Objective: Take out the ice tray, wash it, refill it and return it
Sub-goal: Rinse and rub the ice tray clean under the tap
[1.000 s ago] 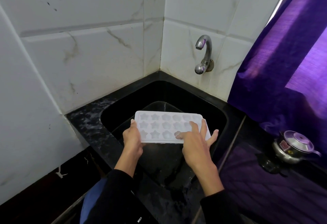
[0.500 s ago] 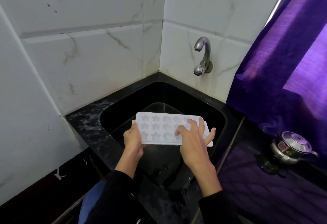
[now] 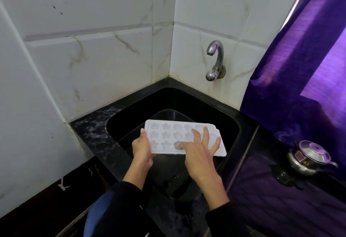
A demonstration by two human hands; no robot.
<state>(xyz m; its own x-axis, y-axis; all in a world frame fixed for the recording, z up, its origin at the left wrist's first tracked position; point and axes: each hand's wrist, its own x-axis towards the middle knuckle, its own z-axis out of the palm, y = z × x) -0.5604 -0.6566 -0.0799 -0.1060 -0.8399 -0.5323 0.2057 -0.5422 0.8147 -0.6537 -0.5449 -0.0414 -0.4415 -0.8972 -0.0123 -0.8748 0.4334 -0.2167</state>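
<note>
White plastic ice tray [image 3: 179,135] with star-shaped moulds is held at centre frame over a black sink [image 3: 232,122], the left hand [image 3: 142,149] gripping its left end while the right hand [image 3: 198,154] lies spread across it, fingers open, below a steel tap [image 3: 215,58].

Dim, soft daylight glows through the purple curtain [image 3: 309,72] at right; sink [image 3: 230,124] murky; wide-angle bending at edges.

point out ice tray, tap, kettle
ice tray [image 3: 168,130], head view, top face among the star moulds
tap [image 3: 218,57], head view, curved neck
kettle [image 3: 309,154], head view, lid
</note>
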